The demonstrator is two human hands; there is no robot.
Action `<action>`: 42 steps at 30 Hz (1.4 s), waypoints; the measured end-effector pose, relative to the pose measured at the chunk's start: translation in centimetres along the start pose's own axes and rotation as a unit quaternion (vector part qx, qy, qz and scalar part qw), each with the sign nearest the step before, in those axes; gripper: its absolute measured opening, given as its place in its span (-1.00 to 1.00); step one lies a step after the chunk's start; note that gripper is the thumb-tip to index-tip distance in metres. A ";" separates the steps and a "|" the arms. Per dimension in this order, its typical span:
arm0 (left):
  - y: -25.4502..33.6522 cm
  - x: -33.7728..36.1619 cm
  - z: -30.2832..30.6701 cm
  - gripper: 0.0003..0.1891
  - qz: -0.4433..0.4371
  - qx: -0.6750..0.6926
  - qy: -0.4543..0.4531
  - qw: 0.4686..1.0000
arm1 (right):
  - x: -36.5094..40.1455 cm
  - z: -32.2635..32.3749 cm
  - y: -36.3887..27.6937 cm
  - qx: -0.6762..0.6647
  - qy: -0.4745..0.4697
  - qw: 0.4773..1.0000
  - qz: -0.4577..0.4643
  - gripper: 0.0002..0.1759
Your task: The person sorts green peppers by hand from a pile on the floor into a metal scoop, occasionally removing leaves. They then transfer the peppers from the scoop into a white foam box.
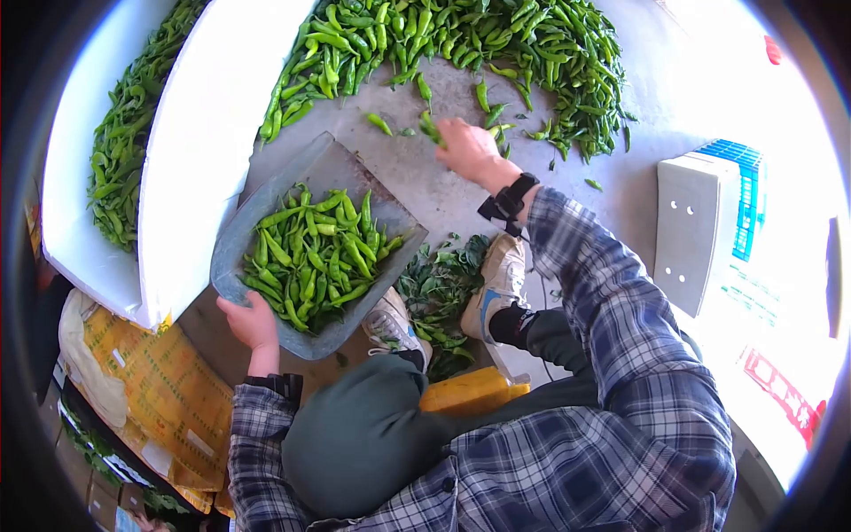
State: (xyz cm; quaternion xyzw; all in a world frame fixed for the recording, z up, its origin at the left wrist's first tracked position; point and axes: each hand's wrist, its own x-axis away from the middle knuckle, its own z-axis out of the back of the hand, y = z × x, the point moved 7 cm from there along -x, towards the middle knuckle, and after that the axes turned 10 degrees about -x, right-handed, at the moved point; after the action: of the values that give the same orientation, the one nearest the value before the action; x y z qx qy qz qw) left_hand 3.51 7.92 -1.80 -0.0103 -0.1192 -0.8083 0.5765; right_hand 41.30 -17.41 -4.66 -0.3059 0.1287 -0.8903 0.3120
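My left hand (251,321) is closed on the near-left rim of a grey metal scoop (333,166), thumb over the edge. Inside the scoop lies a heap of green chili peppers (312,257). My right hand (470,149) is out over the floor beyond the scoop, fingers pinched around a green chili pepper (430,127). A few loose peppers (379,123) lie on the floor close by. Past that hand spreads a large pile of green peppers (567,71) along the back.
A white foam box (199,115) holding more peppers (146,133) stands at the left. Leaves (441,275) are heaped between my shoes (496,275). A yellow block (474,390) sits under me. On the right are a grey crate (694,226) and a blue crate (745,186).
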 end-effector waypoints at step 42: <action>0.7 0.0 0.3 -0.52 -0.005 0.034 -0.014 0.999 | 4.7 -3.2 -4.5 -0.062 0.069 0.985 0.148 -0.69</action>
State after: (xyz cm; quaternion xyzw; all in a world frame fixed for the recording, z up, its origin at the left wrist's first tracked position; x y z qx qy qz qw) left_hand 4.11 7.76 -1.43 -0.0013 -0.1544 -0.8064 0.5708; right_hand 34.31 -16.79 -3.09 -0.2397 0.2491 -0.8436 0.4108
